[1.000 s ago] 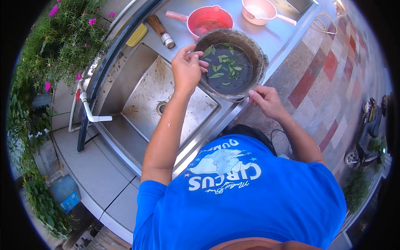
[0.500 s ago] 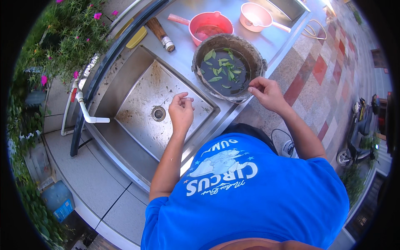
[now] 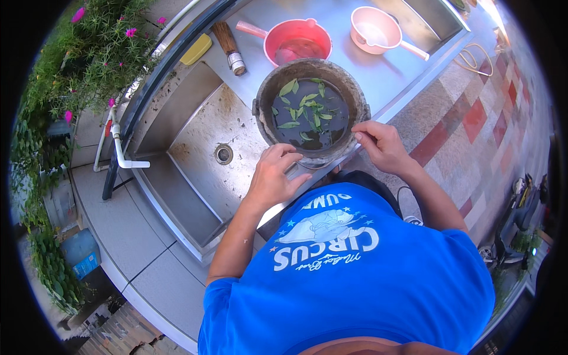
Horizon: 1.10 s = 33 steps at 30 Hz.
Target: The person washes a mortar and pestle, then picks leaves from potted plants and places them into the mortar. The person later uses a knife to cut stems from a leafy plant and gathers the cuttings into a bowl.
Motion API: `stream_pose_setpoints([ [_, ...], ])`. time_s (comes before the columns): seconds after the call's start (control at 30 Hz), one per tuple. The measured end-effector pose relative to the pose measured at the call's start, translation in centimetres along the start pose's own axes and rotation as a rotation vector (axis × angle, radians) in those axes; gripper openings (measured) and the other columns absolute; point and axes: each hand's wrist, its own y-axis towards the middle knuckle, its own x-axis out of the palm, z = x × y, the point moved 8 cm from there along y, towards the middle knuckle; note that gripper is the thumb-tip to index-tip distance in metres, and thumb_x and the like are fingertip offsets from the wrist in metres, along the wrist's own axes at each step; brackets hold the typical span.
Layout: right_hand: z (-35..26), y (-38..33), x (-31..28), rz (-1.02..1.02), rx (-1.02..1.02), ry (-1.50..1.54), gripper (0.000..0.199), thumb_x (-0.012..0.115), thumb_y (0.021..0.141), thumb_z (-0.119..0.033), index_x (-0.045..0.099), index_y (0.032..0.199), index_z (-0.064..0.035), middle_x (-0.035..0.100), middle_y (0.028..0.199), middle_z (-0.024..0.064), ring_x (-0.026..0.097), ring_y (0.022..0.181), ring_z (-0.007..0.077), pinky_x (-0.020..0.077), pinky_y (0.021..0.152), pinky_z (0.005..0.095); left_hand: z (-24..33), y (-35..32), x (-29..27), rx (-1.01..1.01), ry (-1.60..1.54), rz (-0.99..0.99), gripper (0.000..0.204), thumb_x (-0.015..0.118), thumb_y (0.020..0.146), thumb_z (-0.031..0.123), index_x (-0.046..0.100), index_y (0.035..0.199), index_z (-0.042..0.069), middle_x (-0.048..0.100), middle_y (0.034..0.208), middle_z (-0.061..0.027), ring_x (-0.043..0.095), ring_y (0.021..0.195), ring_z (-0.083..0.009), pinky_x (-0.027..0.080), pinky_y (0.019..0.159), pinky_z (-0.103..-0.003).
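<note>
A round, dirty grey bucket (image 3: 264, 123) of dark water stands at the sink's right edge, partly over the basin. Green leaves (image 3: 312, 109) float on the water. Pinched fingers of my right hand (image 3: 381, 144) grip its near right rim. My left hand (image 3: 276, 174) is at the near left rim, thumb stretched away from the fingers; whether the fingertips touch the bucket I cannot tell. Left of it lies the stained steel sink basin (image 3: 204, 136) with a round drain (image 3: 223, 154).
Behind the bucket are a pink-red dipper (image 3: 324, 44) and a pale pink dipper (image 3: 378, 29) on the steel counter. A bundled brush (image 3: 228, 47) and a yellow object (image 3: 196, 49) lie at the far left. A white tap pipe (image 3: 122, 157) juts toward the sink. Tiled ground (image 3: 455, 130) extends right.
The bucket has shifted left and nearer, over the basin's edge. My left hand has moved right from above the basin to the bucket's rim and spread its thumb.
</note>
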Motion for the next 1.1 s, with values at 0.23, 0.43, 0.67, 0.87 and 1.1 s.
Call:
stream_pose_setpoints([
  [0.23, 9.5, -3.6, -7.2, 0.054, 0.251, 0.08, 0.015, 0.065, 0.097, -0.012, 0.068, 0.096, 0.0027, 0.063, 0.071, 0.0035, 0.056, 0.066, 0.0091, 0.0457, 0.06, 0.0279, 1.7, 1.0, 5.5, -0.06, 0.153, -0.078, 0.024, 0.084, 0.068, 0.013, 0.071, 0.087, 0.005, 0.062, 0.098, -0.0087, 0.056, 0.098, -0.0285, 0.042, 0.086, -0.041],
  [0.43, 14.7, -6.3, -9.0, 0.068, 0.455, 0.145, 0.015, 0.064, 0.098, -0.013, 0.068, 0.093, 0.0008, 0.064, 0.072, 0.0008, 0.056, 0.063, 0.0074, 0.0459, 0.058, 0.0252, 3.0, 1.8, 5.1, 0.024, 0.22, -0.065, 0.018, 0.082, 0.069, 0.007, 0.069, 0.081, 0.005, 0.064, 0.09, -0.0064, 0.059, 0.087, -0.026, 0.042, 0.079, -0.04],
  [0.67, 16.5, -8.3, -10.0, 0.12, 0.584, 0.132, 0.016, 0.063, 0.099, -0.014, 0.068, 0.093, 0.0001, 0.065, 0.072, 0.0013, 0.058, 0.062, 0.0075, 0.0465, 0.056, 0.0249, 6.6, 4.5, 0.3, 0.103, 0.142, -0.13, 0.015, 0.082, 0.076, 0.01, 0.069, 0.082, 0.004, 0.067, 0.082, -0.0075, 0.063, 0.078, -0.025, 0.044, 0.077, -0.039],
  [0.87, 16.8, -11.1, -10.1, 0.163, 0.67, 0.205, 0.017, 0.063, 0.099, -0.014, 0.068, 0.091, -0.0005, 0.065, 0.071, 0.0014, 0.057, 0.061, 0.0078, 0.0466, 0.056, 0.0247, 7.0, 9.7, -3.2, 0.189, 0.146, 0.004, 0.019, 0.078, 0.085, 0.019, 0.069, 0.082, 0.002, 0.066, 0.074, -0.01, 0.064, 0.073, -0.0265, 0.044, 0.075, -0.038],
  [1.1, 15.2, -14.6, -10.8, 0.229, 0.75, 0.134, 0.017, 0.063, 0.099, -0.014, 0.068, 0.091, 0.0001, 0.066, 0.072, 0.0024, 0.058, 0.061, 0.0085, 0.0472, 0.056, 0.0248, 4.8, 15.0, -3.7, 0.13, -0.027, -0.044, 0.022, 0.078, 0.087, 0.015, 0.069, 0.076, -0.002, 0.06, 0.062, -0.0106, 0.053, 0.053, -0.0201, 0.04, 0.053, -0.033],
])
